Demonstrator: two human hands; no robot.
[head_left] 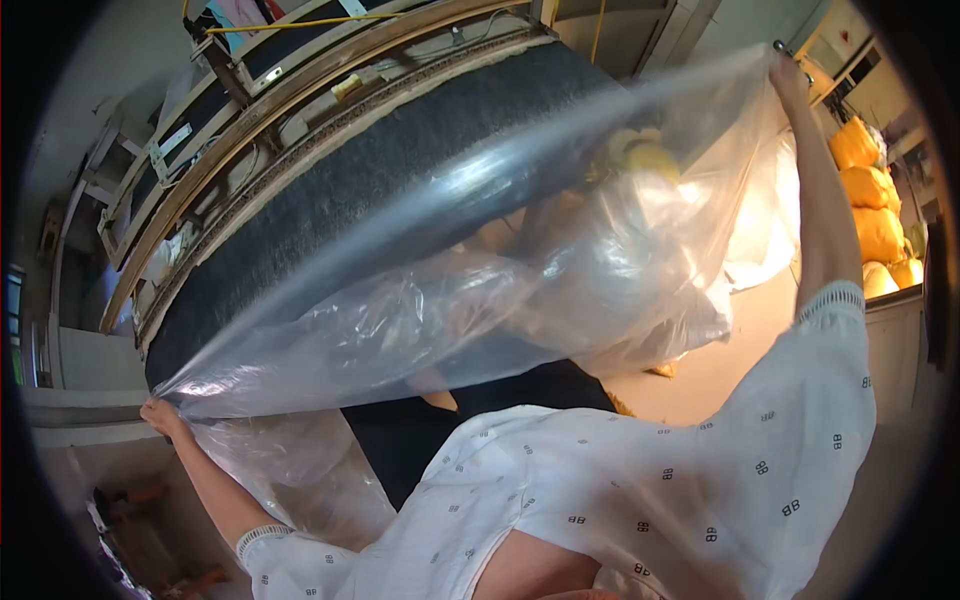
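A large clear plastic bag (400, 310) is stretched wide between my two hands. My left hand (165, 415), at the far left, is closed on one corner of its edge. Raised at the upper right, my right hand (788, 75) grips the opposite corner. The edge between them runs taut as a straight slanting line. Below it the plastic hangs loose and crumpled, down past my legs. Through the film a yellowish thing shows blurred, and I cannot make out what it is.
Behind the bag stands a long machine with a dark curved surface (320, 235) and wooden rails (190, 190). Full yellow sacks (865, 190) are stacked at the right. Pale floor (720, 370) shows beside my legs. A yellow cord (300, 24) crosses the top.
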